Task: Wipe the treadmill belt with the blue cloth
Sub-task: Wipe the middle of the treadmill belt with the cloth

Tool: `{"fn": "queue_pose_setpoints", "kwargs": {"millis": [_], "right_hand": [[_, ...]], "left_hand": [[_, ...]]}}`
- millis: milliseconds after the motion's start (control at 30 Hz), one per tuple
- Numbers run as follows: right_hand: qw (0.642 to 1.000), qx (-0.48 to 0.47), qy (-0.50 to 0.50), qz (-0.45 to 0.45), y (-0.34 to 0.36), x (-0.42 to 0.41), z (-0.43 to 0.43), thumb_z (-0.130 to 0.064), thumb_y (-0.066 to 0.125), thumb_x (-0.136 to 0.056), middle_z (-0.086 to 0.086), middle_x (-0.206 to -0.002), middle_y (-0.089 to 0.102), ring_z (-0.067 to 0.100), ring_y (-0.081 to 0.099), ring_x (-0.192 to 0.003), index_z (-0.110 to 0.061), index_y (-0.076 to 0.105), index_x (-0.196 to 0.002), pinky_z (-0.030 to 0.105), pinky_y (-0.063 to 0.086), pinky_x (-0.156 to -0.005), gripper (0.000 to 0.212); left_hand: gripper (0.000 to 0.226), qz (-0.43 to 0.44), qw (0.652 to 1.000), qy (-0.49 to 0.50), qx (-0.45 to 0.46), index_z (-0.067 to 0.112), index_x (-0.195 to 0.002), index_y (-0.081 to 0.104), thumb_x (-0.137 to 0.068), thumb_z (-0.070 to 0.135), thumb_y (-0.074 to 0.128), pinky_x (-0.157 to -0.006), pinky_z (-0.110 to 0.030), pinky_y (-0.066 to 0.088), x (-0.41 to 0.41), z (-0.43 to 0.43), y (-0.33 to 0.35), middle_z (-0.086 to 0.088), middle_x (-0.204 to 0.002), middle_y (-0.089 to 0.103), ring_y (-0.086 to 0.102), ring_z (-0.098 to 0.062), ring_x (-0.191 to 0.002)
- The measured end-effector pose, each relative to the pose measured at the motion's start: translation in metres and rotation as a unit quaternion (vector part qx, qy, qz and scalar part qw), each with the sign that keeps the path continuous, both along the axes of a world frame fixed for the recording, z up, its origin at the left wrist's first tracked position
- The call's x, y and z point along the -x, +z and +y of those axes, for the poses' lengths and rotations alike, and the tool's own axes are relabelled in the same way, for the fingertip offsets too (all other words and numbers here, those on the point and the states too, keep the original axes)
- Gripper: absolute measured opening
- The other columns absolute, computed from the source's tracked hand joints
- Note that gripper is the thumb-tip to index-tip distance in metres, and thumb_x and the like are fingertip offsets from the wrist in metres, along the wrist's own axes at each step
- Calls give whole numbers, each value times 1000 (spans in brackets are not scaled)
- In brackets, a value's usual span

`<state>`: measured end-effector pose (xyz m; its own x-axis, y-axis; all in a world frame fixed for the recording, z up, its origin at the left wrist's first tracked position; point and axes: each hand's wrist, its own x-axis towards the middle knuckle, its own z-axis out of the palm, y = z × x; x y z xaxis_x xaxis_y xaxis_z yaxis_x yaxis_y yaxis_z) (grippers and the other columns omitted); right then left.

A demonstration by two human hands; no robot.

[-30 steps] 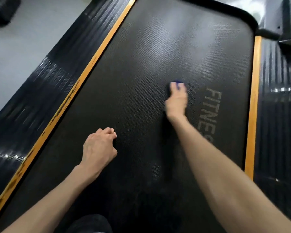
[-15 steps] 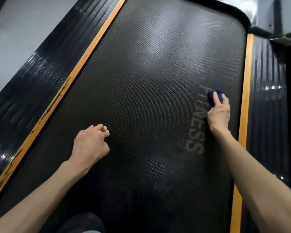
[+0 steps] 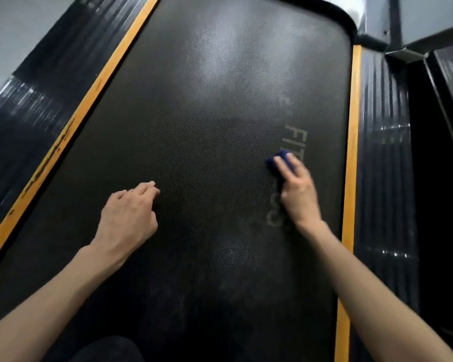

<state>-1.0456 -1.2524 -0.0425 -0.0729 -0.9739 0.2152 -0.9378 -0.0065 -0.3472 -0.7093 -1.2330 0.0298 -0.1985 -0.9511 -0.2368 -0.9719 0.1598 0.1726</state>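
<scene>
From my feed, the right hand [image 3: 297,194] is pressing the blue cloth [image 3: 280,159] down on the treadmill belt [image 3: 207,113], right on top of the grey lettering [image 3: 296,137] printed there. The cloth is covering the middle letters, with "FIT" showing beyond it and a faint last letter showing on the near side, by the wrist. The fingers are lying nearly straight across the cloth, flat rather than curled round it, and a blue edge is peeking out past the fingertips. The hand is blurring, so I am not making out the thumb.

The left hand [image 3: 127,216] is resting on the belt well to the left of the lettering, its fingers loosely bent, tips touching the surface, holding nothing.

An orange stripe [image 3: 352,152] is running just to the right of the lettering, with a ribbed black side rail [image 3: 382,178] beyond it. A second orange stripe [image 3: 89,100] is running far to the left of the lettering.
</scene>
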Motion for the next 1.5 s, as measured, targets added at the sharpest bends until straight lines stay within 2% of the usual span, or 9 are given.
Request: {"fn": "queue_pose_setpoints", "kwargs": {"millis": [200, 333, 533, 733, 967, 1100, 1300, 1400, 1500], "right_hand": [[935, -46, -343, -78, 20, -7, -52, 1, 43, -84, 16, -144, 36, 32, 37, -129, -11, 46, -136, 36, 29, -107, 54], [996, -66, -22, -49, 21, -114, -107, -1, 46, -77, 15, -139, 46, 32, 47, -121, -12, 57, -127, 30, 32, -99, 52], [954, -109, 274, 50, 17, -172, -142, -6, 46, -88, 4, -151, 30, 23, 33, -136, -27, 41, -140, 35, 33, -108, 56], [991, -31, -129, 1, 3, -10, -118, -8, 54, -86, 11, -144, 36, 30, 39, -125, -20, 44, -138, 29, 28, -105, 54], [951, -17, -306, -45, 9, -4, -114, -2, 41, -84, 15, -136, 40, 35, 44, -113, -13, 51, -131, 33, 33, -97, 49], [997, -12, -22, -78, -2, -138, -125, 1, 50, -80, 19, -133, 48, 37, 47, -114, -9, 59, -125, 35, 37, -98, 46], [966, -40, 247, 65, 9, -179, -136, -10, 43, -93, 8, -148, 32, 28, 36, -127, -21, 38, -142, 34, 30, -103, 50], [998, 21, 46, 21, 1, -97, -152, -28, 43, -94, 6, -139, 44, 25, 42, -124, -19, 51, -131, 28, 28, -102, 39], [980, -64, -188, -5, 8, -11, -149, -19, 33, -98, 15, -150, 25, 30, 22, -138, -13, 32, -143, 37, 23, -111, 45]], "left_hand": [[76, -16, 988, -1, -157, 25, -150, 15, -83, 10, 47, -108, -29, 33, 0, 2, 2, 12, -157, 5, 24, -11, -141], [77, -32, 980, 13, -197, 27, -150, 12, -84, 11, 48, -106, -31, 35, 4, -6, 5, 11, -157, 4, 30, -18, -138], [71, -37, 981, 43, -185, 33, -147, 19, -86, 8, 44, -97, -34, 43, 8, -9, 7, 15, -155, 14, 38, -19, -132], [87, 8, 976, 40, -216, 38, -148, 6, -79, 4, 47, -104, -35, 40, -5, -2, -1, 20, -155, -2, 28, -14, -139], [85, -4, 968, 27, -251, 39, -148, 5, -80, 10, 48, -101, -31, 42, -6, -12, 8, 15, -156, 0, 31, -14, -137], [83, -39, 968, 34, -245, 36, -149, 5, -83, 11, 48, -101, -31, 40, 5, -13, 9, 14, -157, 2, 29, -15, -138], [81, -41, 977, 33, -206, 35, -149, 5, -84, 6, 44, -100, -29, 41, 9, -5, 6, 18, -156, -3, 25, -13, -140], [85, -24, 977, 33, -209, 35, -149, 2, -83, 4, 44, -109, -32, 33, 2, -4, 3, 19, -155, -6, 19, -11, -142], [87, -10, 976, 31, -214, 36, -149, 1, -81, 5, 45, -108, -33, 36, 0, -4, 3, 20, -155, -7, 21, -13, -142]]}}
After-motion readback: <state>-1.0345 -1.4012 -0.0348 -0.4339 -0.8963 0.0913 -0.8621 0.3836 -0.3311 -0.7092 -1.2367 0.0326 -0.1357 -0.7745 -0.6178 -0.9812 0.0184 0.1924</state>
